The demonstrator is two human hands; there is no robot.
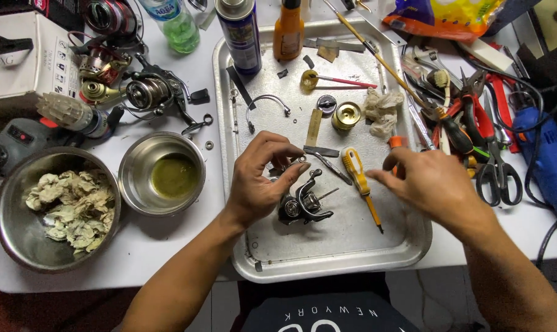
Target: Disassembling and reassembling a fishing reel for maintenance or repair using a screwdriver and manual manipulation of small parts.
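My left hand (261, 178) hovers over a metal tray (327, 252) and pinches a small metal ring (302, 159) between thumb and forefinger. Just below it a dark fishing reel body (303, 204) lies on the tray. To the right, my right hand (423, 183) is spread flat with fingers apart, holding nothing. It hangs beside a yellow-handled screwdriver (356, 173) that rests on the tray. A brass-coloured spool (346, 115) and a wire bail arm (267, 102) lie farther back on the tray.
Left of the tray stand a steel bowl of greenish liquid (163, 175) and a larger bowl of crumpled rags (51, 209). Other reels (149, 92) sit behind them. Spray can (240, 34) and orange bottle (289, 31) stand at the back. Pliers and scissors (497, 166) and a blue power tool (546, 154) crowd the right.
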